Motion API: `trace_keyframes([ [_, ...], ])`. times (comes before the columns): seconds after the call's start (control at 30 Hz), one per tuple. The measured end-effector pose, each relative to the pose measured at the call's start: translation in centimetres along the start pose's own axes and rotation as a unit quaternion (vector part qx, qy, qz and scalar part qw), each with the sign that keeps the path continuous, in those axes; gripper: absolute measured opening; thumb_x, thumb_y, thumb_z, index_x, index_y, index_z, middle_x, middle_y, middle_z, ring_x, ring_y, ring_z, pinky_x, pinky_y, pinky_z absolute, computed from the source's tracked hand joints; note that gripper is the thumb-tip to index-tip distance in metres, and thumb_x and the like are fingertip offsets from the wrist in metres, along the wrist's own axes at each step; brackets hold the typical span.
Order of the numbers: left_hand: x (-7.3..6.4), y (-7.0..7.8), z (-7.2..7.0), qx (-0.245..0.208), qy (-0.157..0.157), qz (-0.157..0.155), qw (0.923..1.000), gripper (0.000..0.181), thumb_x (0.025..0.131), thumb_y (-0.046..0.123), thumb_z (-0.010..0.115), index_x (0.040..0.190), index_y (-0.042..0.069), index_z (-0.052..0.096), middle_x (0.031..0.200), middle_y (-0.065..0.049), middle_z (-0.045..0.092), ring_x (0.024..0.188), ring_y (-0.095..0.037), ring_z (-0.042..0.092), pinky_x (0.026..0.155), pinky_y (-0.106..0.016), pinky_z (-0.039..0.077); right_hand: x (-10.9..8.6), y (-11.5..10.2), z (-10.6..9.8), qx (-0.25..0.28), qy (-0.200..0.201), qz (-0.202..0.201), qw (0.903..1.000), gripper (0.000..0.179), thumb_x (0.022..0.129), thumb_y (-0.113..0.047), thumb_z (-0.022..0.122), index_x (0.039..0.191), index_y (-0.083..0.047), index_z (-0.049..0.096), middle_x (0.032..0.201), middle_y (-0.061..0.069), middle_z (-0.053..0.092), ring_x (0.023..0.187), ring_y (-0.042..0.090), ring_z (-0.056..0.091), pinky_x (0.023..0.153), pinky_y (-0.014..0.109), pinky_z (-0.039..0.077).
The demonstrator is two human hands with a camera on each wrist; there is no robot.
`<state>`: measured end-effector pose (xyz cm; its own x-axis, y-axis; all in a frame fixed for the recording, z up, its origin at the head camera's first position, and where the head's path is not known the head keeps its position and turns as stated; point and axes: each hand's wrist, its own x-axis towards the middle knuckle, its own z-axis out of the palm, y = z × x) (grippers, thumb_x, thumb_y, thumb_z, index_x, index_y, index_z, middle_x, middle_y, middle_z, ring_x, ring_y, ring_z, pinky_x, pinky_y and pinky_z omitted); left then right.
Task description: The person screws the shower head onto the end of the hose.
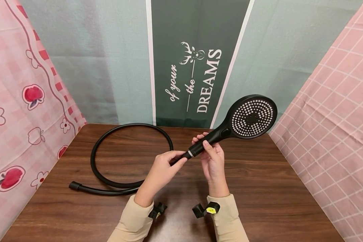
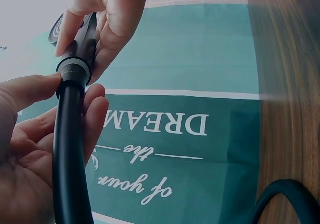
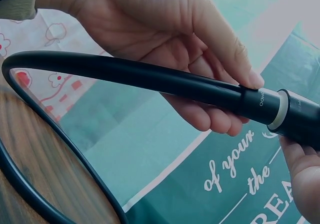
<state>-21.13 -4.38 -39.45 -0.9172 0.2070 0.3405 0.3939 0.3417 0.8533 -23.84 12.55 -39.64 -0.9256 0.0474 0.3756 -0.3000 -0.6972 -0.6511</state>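
Observation:
My right hand [image 1: 212, 159] grips the handle of a black shower head [image 1: 252, 117], whose round face with pale nozzles tilts up to the right. Thumb and fingers of my left hand [image 1: 164, 168] pinch the end fitting of a black shower hose [image 1: 131, 124]. That fitting meets the bottom of the handle, and a whitish ring [image 2: 75, 63] shows at the joint in the left wrist view. Whether the thread is engaged cannot be seen. In the right wrist view the hose [image 3: 125, 68] bends away from the left hand, and only part of the right hand [image 3: 305, 179] appears.
The hose loops over the brown wooden table [image 1: 260, 188], its other end fitting [image 1: 74, 186] lying at the left. A green cloth with white lettering [image 1: 196, 67] hangs behind. Pink patterned cloths border the left [image 1: 12, 101] and right [image 1: 335, 117] sides.

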Motion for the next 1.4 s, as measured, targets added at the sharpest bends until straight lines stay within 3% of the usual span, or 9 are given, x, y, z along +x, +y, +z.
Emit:
trace_keyframes([
  [0.77,0.03,-0.06,0.09,0.01,0.016,0.028,0.9994,0.02,0.09,0.016,0.074,0.11,0.013,0.075,0.096,-0.002,0.074,0.08,-0.01,0.065,0.071,-0.023,0.054,0.0,0.03,0.02,-0.009,0.003,-0.001,1.0,0.018,0.101,0.0,0.051,0.116,-0.004,0.059,0.103,0.006,0.072,0.098,0.017,0.073,0.097,0.033,0.054],
  [1.03,-0.01,0.01,0.03,0.004,0.013,0.02,0.9997,0.02,0.09,0.016,0.074,0.11,0.013,0.075,0.096,-0.002,0.073,0.081,-0.01,0.065,0.071,-0.023,0.054,0.0,-0.03,0.09,-0.005,0.002,0.001,1.0,0.019,0.101,0.001,0.049,0.116,-0.004,0.059,0.103,0.006,0.073,0.098,0.017,0.074,0.097,0.033,0.054],
  [1.27,0.12,-0.43,-0.19,-0.038,-0.005,0.002,0.9993,0.022,0.093,0.018,0.07,0.115,0.012,0.074,0.098,-0.005,0.074,0.081,-0.011,0.065,0.071,-0.023,0.053,-0.01,-0.07,0.16,-0.006,0.001,-0.002,1.0,0.018,0.101,0.001,0.051,0.116,-0.004,0.059,0.103,0.006,0.073,0.098,0.017,0.074,0.096,0.033,0.054],
  [1.4,0.14,-0.55,-0.21,-0.036,-0.017,-0.009,0.9992,0.023,0.095,0.021,0.068,0.116,0.012,0.074,0.097,-0.005,0.074,0.077,-0.011,0.062,0.068,-0.023,0.051,0.01,0.0,0.09,-0.002,-0.002,-0.002,1.0,0.018,0.101,0.001,0.051,0.116,-0.003,0.059,0.103,0.007,0.073,0.098,0.018,0.074,0.096,0.033,0.054],
])
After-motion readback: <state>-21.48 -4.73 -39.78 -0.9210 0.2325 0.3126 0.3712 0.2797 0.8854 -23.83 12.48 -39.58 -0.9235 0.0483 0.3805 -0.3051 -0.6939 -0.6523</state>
